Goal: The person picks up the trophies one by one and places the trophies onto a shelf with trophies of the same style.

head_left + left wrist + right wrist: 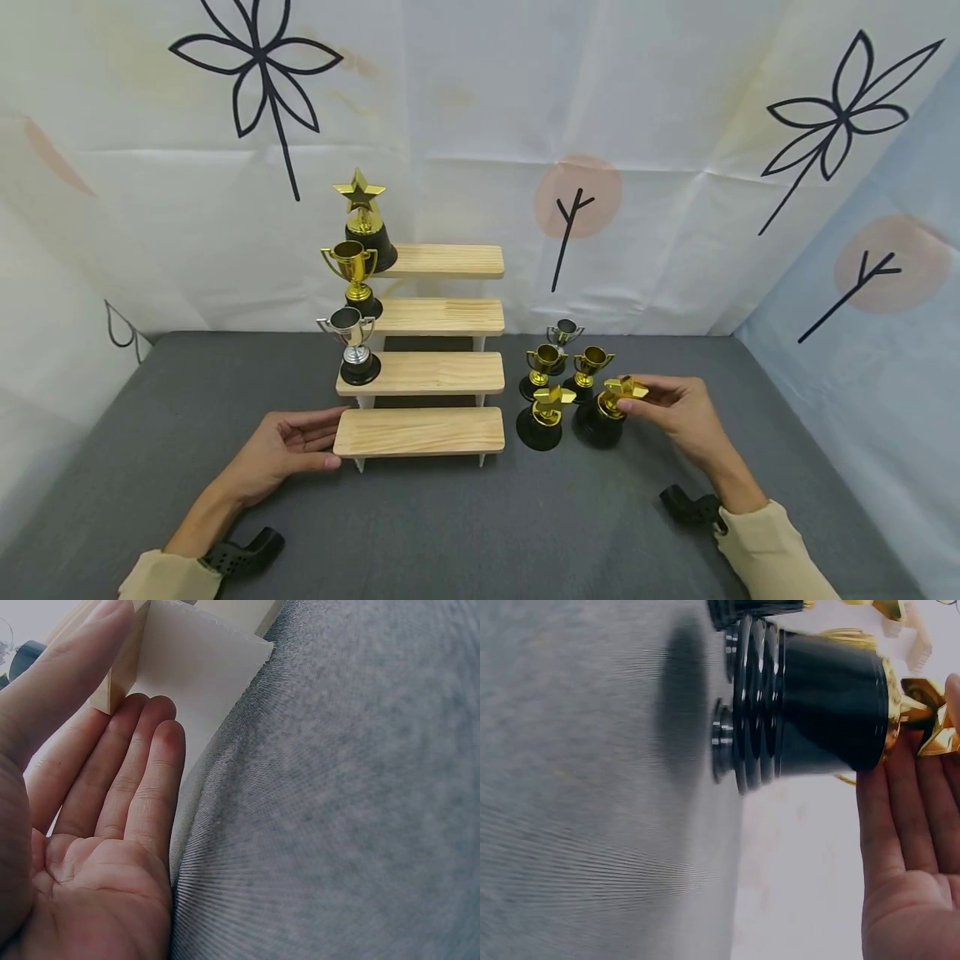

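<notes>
The right hand pinches a gold star trophy by its star between thumb and fingers, base just above the worktop, near 4 other trophies. The left hand, fingers nearly straight, touches the left end of the stand's lowest step; 3 trophies occupy the upper steps.

"Any way between stand and trophies on the right?"
"Just a narrow gap."
"Over the bottom shelf?"
"Open from the front; hemmed at left by left hand."
</notes>
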